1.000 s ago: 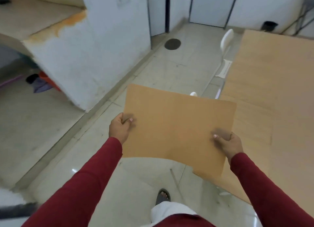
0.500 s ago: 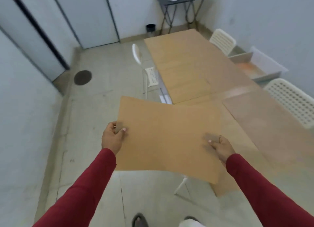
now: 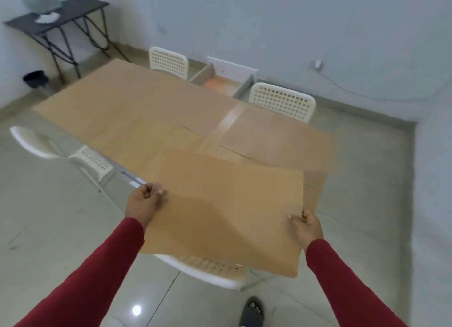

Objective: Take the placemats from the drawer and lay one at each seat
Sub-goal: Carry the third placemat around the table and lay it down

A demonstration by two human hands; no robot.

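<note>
Two hands grip one tan placemat (image 3: pixel 227 211) above the wooden table (image 3: pixel 137 116): left hand (image 3: pixel 144 204) pinching its nine-o'clock edge, right hand (image 3: pixel 307 226) its three-o'clock edge. White chair (image 3: pixel 281 101) stands at one o'clock.

Flat, even indoor light, moderately bright with a cool grey-blue cast on the walls; a small white glare spot (image 3: pixel 136 310) sits on the glossy floor (image 3: pixel 44 229) at lower left, so a lamp is overhead. Soft shadow bands cross the held placemat (image 3: pixel 227 211) from its left edge toward centre. Whole frame is soft with motion blur, worst on the chair (image 3: pixel 36 140) at left and the side table (image 3: pixel 58 11) at upper left; wide-angle bending curves the wall base at right.
</note>
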